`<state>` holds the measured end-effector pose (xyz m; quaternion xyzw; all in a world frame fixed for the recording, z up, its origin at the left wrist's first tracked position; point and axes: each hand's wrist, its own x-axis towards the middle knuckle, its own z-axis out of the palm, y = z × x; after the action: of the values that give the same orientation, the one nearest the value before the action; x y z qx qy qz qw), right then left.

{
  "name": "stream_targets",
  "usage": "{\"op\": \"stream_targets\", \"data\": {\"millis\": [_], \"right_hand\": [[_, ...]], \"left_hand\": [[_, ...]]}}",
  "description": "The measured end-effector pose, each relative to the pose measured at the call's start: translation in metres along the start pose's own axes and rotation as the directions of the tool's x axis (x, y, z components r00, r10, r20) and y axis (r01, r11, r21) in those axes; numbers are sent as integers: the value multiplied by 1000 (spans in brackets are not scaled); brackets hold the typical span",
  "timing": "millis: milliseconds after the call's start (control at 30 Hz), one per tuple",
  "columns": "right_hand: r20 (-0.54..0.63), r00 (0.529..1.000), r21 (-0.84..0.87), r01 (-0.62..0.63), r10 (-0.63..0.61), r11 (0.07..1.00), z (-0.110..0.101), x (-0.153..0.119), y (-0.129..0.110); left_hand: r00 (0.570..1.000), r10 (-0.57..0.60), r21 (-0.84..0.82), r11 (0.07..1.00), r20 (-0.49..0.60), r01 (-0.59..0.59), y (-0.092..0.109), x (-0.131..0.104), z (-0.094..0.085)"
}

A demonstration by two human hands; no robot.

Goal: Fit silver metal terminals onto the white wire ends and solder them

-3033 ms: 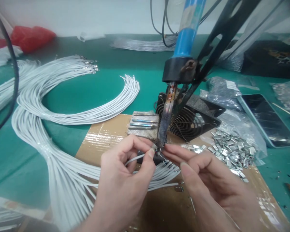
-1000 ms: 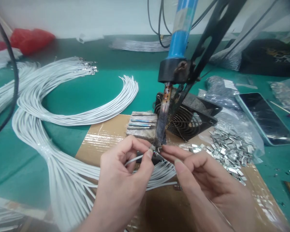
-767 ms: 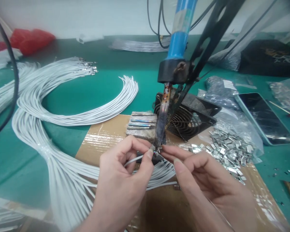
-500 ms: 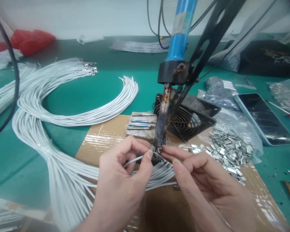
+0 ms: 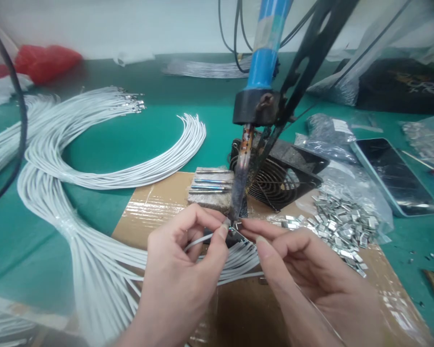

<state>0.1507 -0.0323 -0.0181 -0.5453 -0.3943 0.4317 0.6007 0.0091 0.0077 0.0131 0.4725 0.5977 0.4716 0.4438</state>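
Observation:
My left hand (image 5: pixel 191 260) pinches a white cable (image 5: pixel 199 240) close to its end, thumb against forefinger. That end lies right under the tip of a soldering iron with a blue handle (image 5: pixel 265 62), held in a black stand. My right hand (image 5: pixel 311 270) comes in from the right, its fingertips at a small metal connector (image 5: pixel 237 225) beside the tip; a thin wire (image 5: pixel 321 315) runs across this palm. Behind the fingers, several white cable ends (image 5: pixel 240 255) fan out. The exact contact at the tip is too small to tell.
Bundled white cables (image 5: pixel 94 260) fill the left side. Behind the hands are a block with metal rods (image 5: pixel 211 185) and a black fan (image 5: pixel 280 183). Loose metal connectors (image 5: pixel 342 224) and a phone (image 5: pixel 398 176) lie at the right. The iron's stand arm (image 5: pixel 311 58) slants overhead.
The soldering iron and its stand have shifted slightly left in the view. Both hands keep nearly the same pose at the tip.

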Motion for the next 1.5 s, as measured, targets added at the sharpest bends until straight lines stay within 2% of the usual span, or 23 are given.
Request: {"op": "stream_targets", "data": {"millis": [67,233,433,567,667,800,900,1133,1300,1400,1500], "right_hand": [[2,1000,5,0,0,1000,0,-2,0],[-7,1000,19,13,-13,1000,-1,-3,3],[7,1000,-20,28,-28,999,-1,-2,0],[-39,999,-46,-2,0,999,1,-4,-3],[-83,997,-63,-2,-3,998,4,-2,-4],[-118,992,-80,35,-45,996,8,5,-7],[-114,991,-107,64,-76,992,10,9,-8],[-82,992,-145,78,-90,986,8,-2,-3],[-126,988,-155,70,-90,985,9,-7,-2],[-54,992,-170,106,-117,980,7,-5,-1],[-72,990,-164,105,-118,981,6,-4,1]], "left_hand": [[1000,-10,1,1000,-13,10,-2,-1,0],[997,70,-14,997,-14,-70,-11,-1,0],[999,42,8,999,1,-42,-7,0,-1],[1000,17,4,1000,26,-17,0,2,1],[1000,-11,-2,1000,4,11,-1,0,1],[999,52,-44,998,7,-51,-8,-1,0],[995,104,-55,993,1,-104,-10,0,0],[992,129,-14,991,2,-129,-10,0,0],[992,127,2,992,24,-127,-10,3,-2],[994,110,5,994,26,-110,-10,4,-2],[994,112,-14,994,17,-111,-10,3,-2]]}}
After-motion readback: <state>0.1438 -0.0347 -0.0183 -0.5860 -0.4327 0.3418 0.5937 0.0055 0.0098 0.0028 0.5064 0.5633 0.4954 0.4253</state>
